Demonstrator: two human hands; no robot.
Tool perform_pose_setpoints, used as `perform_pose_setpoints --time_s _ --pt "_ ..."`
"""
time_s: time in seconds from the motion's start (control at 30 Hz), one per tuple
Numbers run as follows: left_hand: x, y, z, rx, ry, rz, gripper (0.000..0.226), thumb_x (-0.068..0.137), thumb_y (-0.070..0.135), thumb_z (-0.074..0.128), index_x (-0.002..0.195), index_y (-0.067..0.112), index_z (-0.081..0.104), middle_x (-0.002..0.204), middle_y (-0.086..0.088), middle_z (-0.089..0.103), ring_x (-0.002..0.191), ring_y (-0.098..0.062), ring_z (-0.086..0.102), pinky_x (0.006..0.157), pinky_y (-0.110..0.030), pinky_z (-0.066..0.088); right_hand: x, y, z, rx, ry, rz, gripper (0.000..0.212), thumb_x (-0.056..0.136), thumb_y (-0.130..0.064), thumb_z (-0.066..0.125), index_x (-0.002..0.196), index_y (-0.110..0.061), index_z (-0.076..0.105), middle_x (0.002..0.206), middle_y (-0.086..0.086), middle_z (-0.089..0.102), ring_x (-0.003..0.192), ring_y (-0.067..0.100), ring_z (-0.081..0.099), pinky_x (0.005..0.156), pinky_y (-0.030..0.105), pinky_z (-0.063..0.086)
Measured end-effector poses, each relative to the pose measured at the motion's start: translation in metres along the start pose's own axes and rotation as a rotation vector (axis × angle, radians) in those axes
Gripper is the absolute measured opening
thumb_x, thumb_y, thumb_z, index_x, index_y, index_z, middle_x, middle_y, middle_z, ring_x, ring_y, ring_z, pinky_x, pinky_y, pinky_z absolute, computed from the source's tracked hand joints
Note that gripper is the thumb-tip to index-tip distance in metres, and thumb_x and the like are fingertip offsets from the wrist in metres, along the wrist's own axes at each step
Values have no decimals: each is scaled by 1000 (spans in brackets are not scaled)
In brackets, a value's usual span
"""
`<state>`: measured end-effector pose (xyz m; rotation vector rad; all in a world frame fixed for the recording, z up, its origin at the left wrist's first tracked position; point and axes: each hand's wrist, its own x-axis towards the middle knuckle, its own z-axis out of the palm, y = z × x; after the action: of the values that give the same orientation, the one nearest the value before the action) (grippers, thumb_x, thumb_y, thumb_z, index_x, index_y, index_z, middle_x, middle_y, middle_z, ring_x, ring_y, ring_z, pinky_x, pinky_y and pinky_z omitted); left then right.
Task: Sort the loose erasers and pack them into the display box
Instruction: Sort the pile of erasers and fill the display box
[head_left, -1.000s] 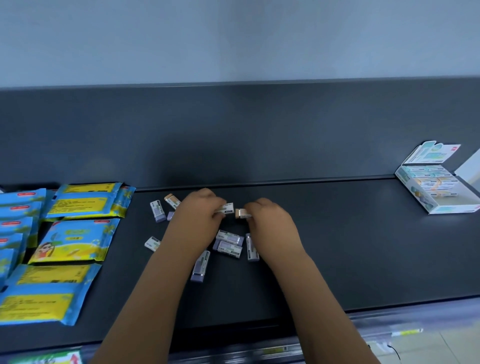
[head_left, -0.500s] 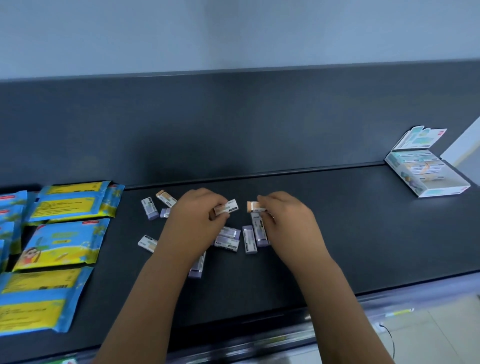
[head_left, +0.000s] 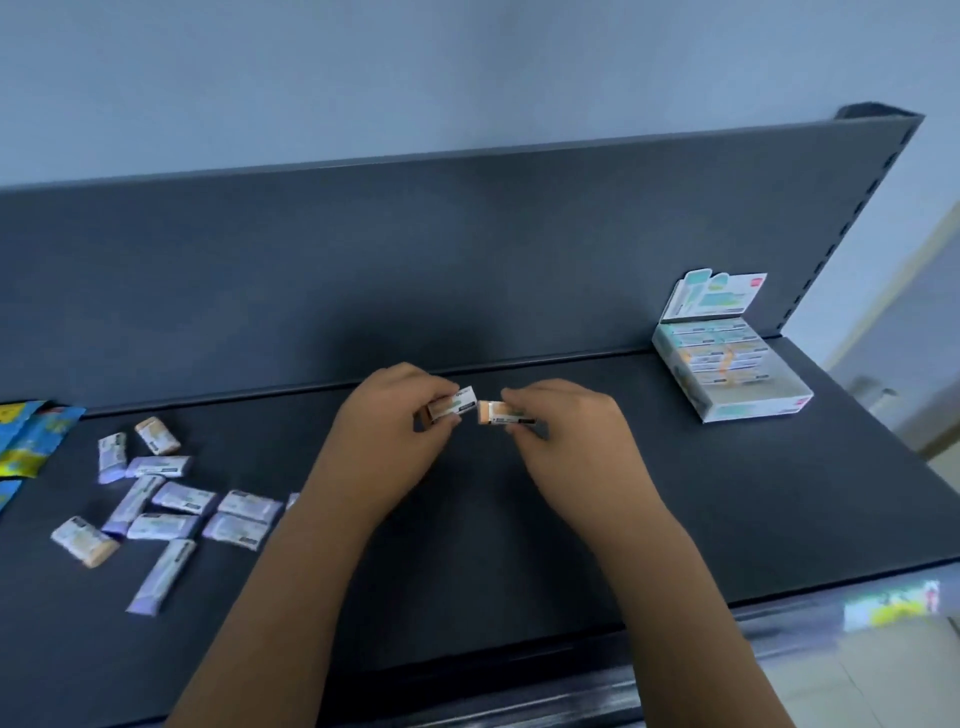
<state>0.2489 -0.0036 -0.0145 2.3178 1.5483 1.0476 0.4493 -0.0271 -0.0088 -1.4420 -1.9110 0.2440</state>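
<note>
Matte dark shelf (head_left: 623, 519); open card display box (head_left: 753, 410) near its back right corner, sleeved erasers in rows inside, lid flap upright. Left hand (head_left: 384, 441) and right hand (head_left: 571, 441) near the back edge at mid-shelf, each pinching one block eraser: left-hand eraser (head_left: 457, 402) white-sleeved, right-hand eraser (head_left: 501, 414) with a bare orange end, long axes roughly left-right, ends facing, slightly apart. Loose erasers (head_left: 171, 499), lilac and orange, paper-sleeved, scattered toward the left edge at mixed angles.
</note>
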Motion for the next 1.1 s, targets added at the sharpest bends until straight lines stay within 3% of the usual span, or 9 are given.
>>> perform_pose_setpoints --time_s 0.27,0.43,0.67,0.83,1.1 --pt "39 122 90 -12 47 -89 21 81 15 76 100 24 75 91 12 65 87 -11 59 79 -36 51 7 108 -101 -10 -88 -24 34 85 -11 70 119 -16 73 109 2 72 102 20 64 92 31 48" --pt "59 171 132 -49 90 -197 17 82 19 74 97 28 75 87 11 69 86 -13 61 79 -40 51 9 155 -140 8 -88 33 26 87 -14 67 112 -17 74 107 1 71 103 21 61 91 31 45" --pt "80 208 169 -90 31 -229 20 82 18 74 99 29 75 91 14 67 87 -9 61 80 -38 53 12 202 -169 -10 -74 145 29 89 -12 66 117 -18 73 119 2 69 111 23 61 98 32 47" --pt "90 216 182 37 -29 -256 23 86 24 70 108 31 75 101 16 69 91 -3 50 74 -15 39 13 228 -175 -83 -64 169 32 89 -13 66 121 -19 72 122 1 67 110 22 58 96 30 44" --pt "104 214 198 73 -109 -199 27 87 21 70 114 26 72 111 10 67 104 -15 52 84 -27 44 18 239 -169 -38 -68 225 33 89 -15 67 121 -22 72 118 -2 67 106 18 59 95 29 47"
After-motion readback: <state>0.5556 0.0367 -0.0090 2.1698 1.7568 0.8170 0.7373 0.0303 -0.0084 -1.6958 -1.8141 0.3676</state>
